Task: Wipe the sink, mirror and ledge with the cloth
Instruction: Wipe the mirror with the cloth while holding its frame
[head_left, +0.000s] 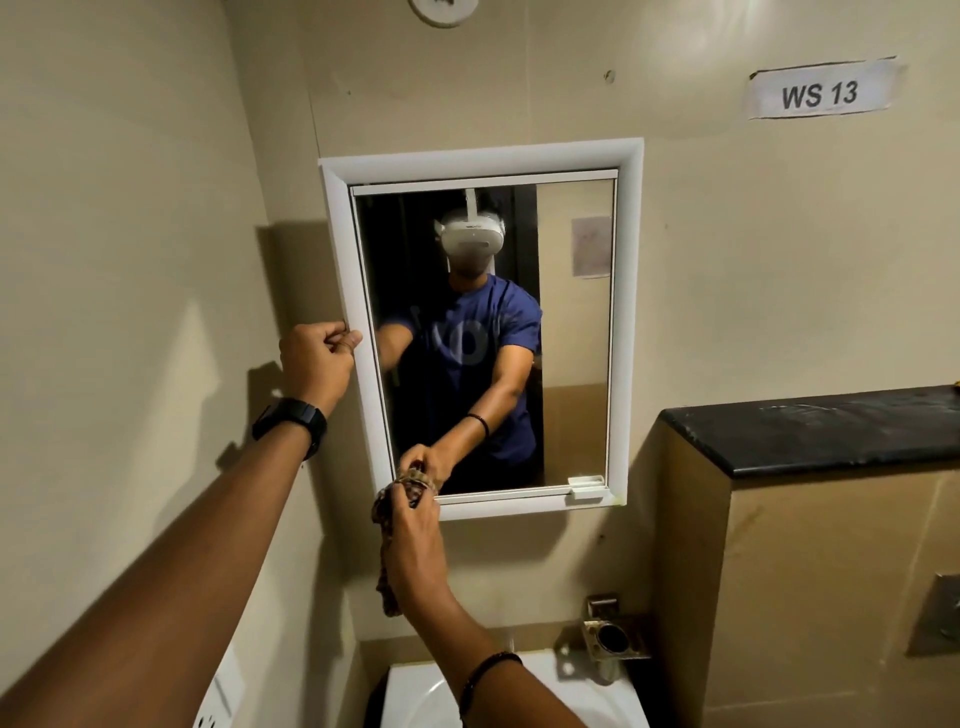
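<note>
A white-framed mirror (571, 332) hangs on the beige wall straight ahead. My left hand (318, 358), with a black watch on the wrist, grips the mirror frame's left edge at mid height. My right hand (413, 540) holds a bunched brown patterned cloth (384, 519) pressed to the mirror's bottom left corner; part of the cloth hangs down below the hand. Below, the white sink (587, 696) shows at the frame's bottom edge, partly hidden by my right forearm. A black stone ledge (810, 436) tops a beige partition at the right.
A metal holder (613, 639) is fixed to the wall above the sink's right side. A small white catch (587, 487) sits at the mirror's lower right. A paper label reading WS 13 (821, 93) is stuck high on the wall. A metal plate (943, 618) is at the far right.
</note>
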